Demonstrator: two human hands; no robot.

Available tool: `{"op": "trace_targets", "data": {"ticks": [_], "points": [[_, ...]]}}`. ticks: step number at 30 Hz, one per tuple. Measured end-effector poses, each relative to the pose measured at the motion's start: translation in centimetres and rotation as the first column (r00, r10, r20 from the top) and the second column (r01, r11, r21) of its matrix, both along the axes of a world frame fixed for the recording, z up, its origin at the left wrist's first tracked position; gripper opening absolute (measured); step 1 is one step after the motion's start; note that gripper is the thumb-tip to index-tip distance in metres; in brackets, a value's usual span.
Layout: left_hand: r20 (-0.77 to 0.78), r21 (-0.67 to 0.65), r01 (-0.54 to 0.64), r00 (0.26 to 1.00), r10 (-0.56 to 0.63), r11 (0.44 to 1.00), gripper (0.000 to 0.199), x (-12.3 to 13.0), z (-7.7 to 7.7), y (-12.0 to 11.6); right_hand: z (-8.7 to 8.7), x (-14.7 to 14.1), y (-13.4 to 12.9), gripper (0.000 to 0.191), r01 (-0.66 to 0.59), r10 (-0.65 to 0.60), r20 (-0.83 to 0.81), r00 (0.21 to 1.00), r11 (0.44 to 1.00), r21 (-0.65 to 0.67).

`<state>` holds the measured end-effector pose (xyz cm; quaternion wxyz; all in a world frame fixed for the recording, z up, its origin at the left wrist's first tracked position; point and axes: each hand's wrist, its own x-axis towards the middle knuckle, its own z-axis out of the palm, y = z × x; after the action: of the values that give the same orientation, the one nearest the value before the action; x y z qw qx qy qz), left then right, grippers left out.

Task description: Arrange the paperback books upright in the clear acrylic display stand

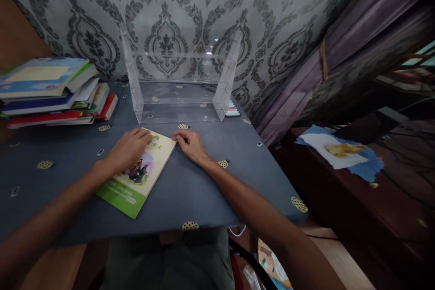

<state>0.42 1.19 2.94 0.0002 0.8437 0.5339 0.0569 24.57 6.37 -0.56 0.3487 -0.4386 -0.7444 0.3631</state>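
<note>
A book point(159, 158) with a cream and green cover, a round picture and Chinese characters lies at a slant on the dark blue tablecloth. Across its upper left part rests my left hand point(132, 147), fingers laid flat over the cover and thumb hidden. At the book's upper right corner is my right hand point(192, 145), its fingers bent and the fingertips closed on the corner. Behind the book stands a clear acrylic rack point(180, 113) with slanted side panels and see-through shelves.
A pile of books point(50, 90) stands at the left against the wall. The table point(210, 204) ends at the right beside a purple curtain point(299, 81). Further right, a blue and white cloth point(340, 154) lies on a dark red surface. A small pixelated item point(233, 108) sits by the rack.
</note>
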Motion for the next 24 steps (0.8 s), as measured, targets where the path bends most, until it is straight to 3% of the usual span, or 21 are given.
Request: {"op": "trace_targets", "data": {"ticks": [4, 7, 17, 24], "points": [[0.125, 0.01, 0.163, 0.979, -0.162, 0.987, 0.052, 4.1, -0.5, -0.8, -0.3, 0.4, 0.2, 0.032, 0.014, -0.014, -0.047, 0.999, 1.0, -0.013], [0.096, 0.046, 0.159, 0.982, -0.163, 0.986, 0.055, 5.3, -1.1, -0.6, -0.1, 0.5, 0.5, 0.034, 0.052, -0.052, -0.034, 0.998, 0.999, -0.012], [0.003, 0.073, 0.15, 0.989, -0.151, 0.986, 0.053, 5.9, -1.3, 0.0, 0.2, 0.4, 0.6, 0.034, 0.075, -0.075, 0.018, 0.997, 0.997, -0.007], [0.161, -0.002, 0.232, 0.96, -0.228, 0.973, 0.055, 4.4, -0.9, 0.0, 0.3, 0.5, 0.5, 0.033, 0.074, -0.075, 0.051, 0.996, 0.997, 0.014]]}}
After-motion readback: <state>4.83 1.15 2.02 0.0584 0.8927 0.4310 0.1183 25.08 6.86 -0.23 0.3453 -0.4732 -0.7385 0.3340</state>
